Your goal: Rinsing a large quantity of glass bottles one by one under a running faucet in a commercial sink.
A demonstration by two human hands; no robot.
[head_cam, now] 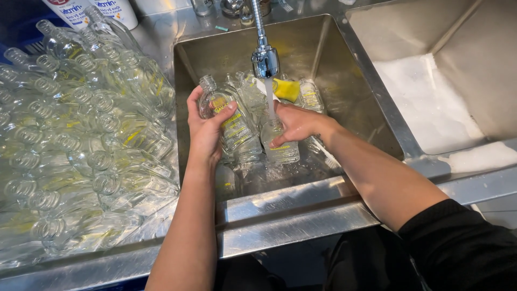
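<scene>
Item 1: left hand [207, 129], centre of the frame, fingers wrapped around a clear glass bottle with yellow print [232, 125], held tilted with its threaded neck pointing to the upper left; the thumb lies across the bottle's shoulder. The bottle's base is lost among other glass below it.

Item 2: right hand [295, 123], just right of centre, closed over the top of a second clear bottle [279, 144] standing under the water stream; its neck and mouth are covered by the palm, so whether it is capped cannot be told.

Item 3: tap [264, 56], upper centre, chrome, running a thin stream down onto the second bottle; its base is cut off by the top edge.

Item 4: sink [344, 86], stainless steel basin, centre. More bottles lie in it behind and beneath the hands, their number unclear through glare and water. A yellow sponge [286, 89] sits among them, partly hidden behind the tap.

Item 5: pile of bottles [81, 140], left of the frame, clear glass lying on their sides in overlapping rows on the steel counter; outlines blur together, and the pile runs off the left edge.

Item 6: second basin [431, 102], upper right, holding white foam, cut off at the right edge.

Item 7: two white containers [91, 11], upper left, only their lower parts visible.
</scene>
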